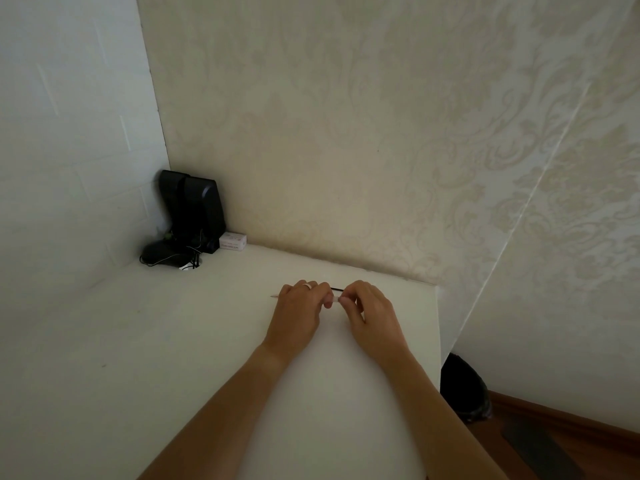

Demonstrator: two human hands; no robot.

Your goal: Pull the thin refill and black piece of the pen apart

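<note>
- White tabletop (145, 341) fills the lower half of your view, pushed into a corner where a pale brick-patterned wall (69, 133) on the left meets cream damask wallpaper (381, 116) ahead.
- Your left hand (298, 310) lies over the far part of the table, fingers curled round a thin pen (334, 294); a ring (307, 286) shows on one finger.
- Your right hand (369, 311) sits just beside it, fingertips pinching the same pen at the clear stretch between the two hands.
- That pen lies roughly level, just above the table surface: its pale tip pokes out to the left of your left hand, and a thin dark length shows in the gap between the hands.
- Both hands are closed on it; whether it touches the table I cannot tell.
- Back in the corner, well apart from your hands, stands a pair of black speakers (194, 209), with a dark computer mouse (161, 254) and tangled cable in front of them.
- A small white box (232, 242) rests against the wallpaper, just beside the speakers.
- Past the table's right edge, a black bin (464, 386) stands on brown wooden floor (554, 445).
</note>
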